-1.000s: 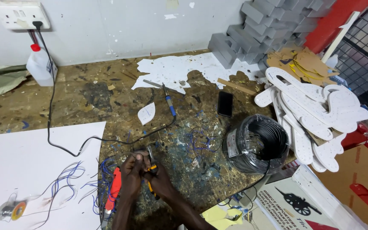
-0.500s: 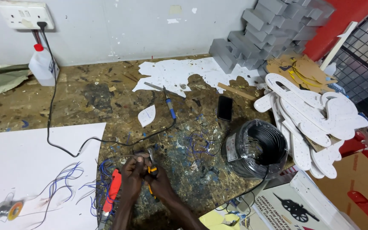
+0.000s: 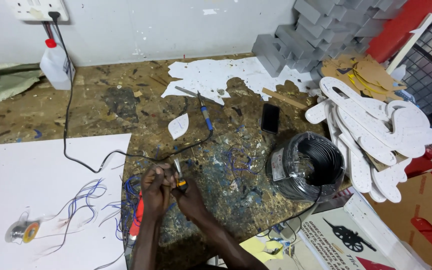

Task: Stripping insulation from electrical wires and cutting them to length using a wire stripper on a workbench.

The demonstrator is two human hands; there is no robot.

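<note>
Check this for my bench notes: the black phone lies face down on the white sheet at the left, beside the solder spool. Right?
Not quite. The head view shows the phone on the bare, paint-stained bench above the black wire coil. The solder spool is on the white sheet.

Rough, paint-flecked wooden bench [image 3: 101, 105] — glossy plastic-wrapped cable coil [image 3: 307, 167] — matt white sheet [image 3: 31, 185].

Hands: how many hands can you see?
2. The left hand and the right hand are close together at the bench's near edge, around a small tool. No other hands show.
</note>
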